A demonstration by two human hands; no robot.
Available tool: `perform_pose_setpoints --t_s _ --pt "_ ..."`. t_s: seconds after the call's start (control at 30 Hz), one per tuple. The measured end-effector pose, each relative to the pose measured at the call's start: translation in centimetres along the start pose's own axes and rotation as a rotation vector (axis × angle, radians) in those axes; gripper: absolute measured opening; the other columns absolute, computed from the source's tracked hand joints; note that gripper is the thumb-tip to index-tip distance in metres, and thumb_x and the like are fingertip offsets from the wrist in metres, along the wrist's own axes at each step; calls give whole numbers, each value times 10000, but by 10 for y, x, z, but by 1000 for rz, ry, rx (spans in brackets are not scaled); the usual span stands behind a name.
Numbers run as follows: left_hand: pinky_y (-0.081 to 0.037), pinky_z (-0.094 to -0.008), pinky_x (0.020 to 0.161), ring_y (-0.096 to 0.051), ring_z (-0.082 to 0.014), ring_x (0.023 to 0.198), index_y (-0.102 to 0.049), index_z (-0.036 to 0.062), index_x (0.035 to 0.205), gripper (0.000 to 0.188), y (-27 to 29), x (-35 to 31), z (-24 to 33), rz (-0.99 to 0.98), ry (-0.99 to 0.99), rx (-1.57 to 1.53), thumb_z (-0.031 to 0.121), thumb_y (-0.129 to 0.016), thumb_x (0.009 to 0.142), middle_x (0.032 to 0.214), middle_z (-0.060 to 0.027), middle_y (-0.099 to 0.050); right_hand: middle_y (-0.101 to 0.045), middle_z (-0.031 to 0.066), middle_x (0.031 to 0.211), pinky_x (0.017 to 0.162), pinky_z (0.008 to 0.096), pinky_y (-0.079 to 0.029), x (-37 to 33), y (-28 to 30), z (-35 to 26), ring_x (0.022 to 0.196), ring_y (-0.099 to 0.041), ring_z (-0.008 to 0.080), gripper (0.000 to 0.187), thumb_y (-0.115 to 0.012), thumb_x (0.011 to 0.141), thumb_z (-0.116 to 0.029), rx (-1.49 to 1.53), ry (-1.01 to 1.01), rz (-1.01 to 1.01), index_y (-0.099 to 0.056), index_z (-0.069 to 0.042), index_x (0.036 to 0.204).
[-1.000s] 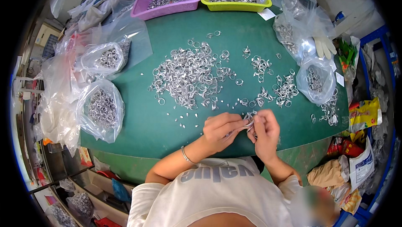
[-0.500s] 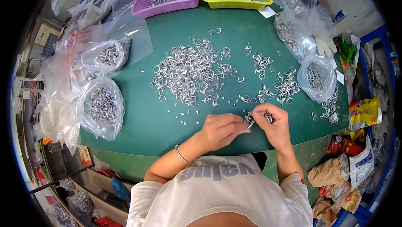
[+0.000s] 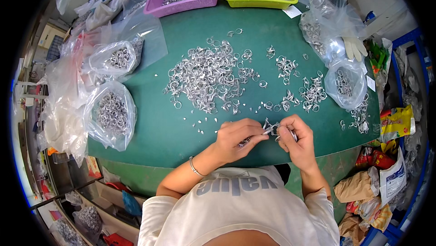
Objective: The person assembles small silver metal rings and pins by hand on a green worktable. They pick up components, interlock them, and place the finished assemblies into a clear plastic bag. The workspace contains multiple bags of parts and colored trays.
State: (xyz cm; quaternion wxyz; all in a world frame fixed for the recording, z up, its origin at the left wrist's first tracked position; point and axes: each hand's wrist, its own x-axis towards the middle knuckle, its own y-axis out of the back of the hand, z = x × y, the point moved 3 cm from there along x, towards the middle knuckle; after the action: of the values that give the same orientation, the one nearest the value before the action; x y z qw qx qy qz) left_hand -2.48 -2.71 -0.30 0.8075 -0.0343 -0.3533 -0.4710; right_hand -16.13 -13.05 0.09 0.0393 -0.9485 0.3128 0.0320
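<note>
Close to the table's near edge, my left hand [image 3: 236,140] is closed, its thumb and fingertips pinching a silver metal ring [image 3: 269,130]. More rings [image 3: 244,142] show between its curled fingers. Just to the right, my right hand [image 3: 297,141] is closed too, its fingertips at the same small cluster. Several rings [image 3: 294,135] are tucked in that palm, partly hidden by the fingers. Beyond both hands lies a large heap of silver rings [image 3: 204,75]. Smaller groups of rings [image 3: 313,94] lie to the right, and tiny metal bits [image 3: 200,121] are scattered left of my hands.
Clear bags of rings stand left [image 3: 129,105] and right [image 3: 334,94] on the green table [image 3: 150,132]. A purple basket [image 3: 156,7] and a yellow-green basket [image 3: 259,4], both holding metal pieces, sit at the far edge. A white glove [image 3: 354,48] lies at right.
My hands have drawn slightly apart, and more of the rings between the fingertips shows. The left fingers have shifted, baring rings in that hand. The view has shifted a little.
</note>
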Motion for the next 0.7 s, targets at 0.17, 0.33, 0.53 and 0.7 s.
perform_pose_setpoints --t_s 0.17,0.33,0.53,0.7 --pt "-462 -233 490 -607 -163 575 -641 -4 807 143 -4 -11 -2 129 91 -8 -49 -725 700 738 -118 -650 -465 -46 582 439 196 -253 -4 -15 1 495 -352 2 105 -538 908 -49 221 -150 70 -501 -20 815" --pt "-467 -230 521 -606 -155 593 -643 -15 816 127 -8 -15 2 199 164 32 -70 -701 718 758 -127 -653 -492 -50 574 433 203 -269 -11 -17 10 492 -375 0 151 -577 883 -51 -4 -29 148 -502 -19 756" --pt "-451 -223 547 -585 -102 625 -640 -28 795 65 -11 -20 -8 439 363 -138 -25 -691 755 727 -99 -637 -480 -44 576 425 198 -259 -7 -18 17 487 -375 0 148 -571 884 -40 -14 29 188 -497 -26 756" --pt "-365 -194 485 -492 -34 571 -619 -20 760 88 -8 -15 -30 247 641 -218 32 -668 813 705 -23 -607 -494 6 634 398 201 -251 -3 -13 27 475 -409 48 156 -525 899 -53 267 -151 116 -461 -43 757"
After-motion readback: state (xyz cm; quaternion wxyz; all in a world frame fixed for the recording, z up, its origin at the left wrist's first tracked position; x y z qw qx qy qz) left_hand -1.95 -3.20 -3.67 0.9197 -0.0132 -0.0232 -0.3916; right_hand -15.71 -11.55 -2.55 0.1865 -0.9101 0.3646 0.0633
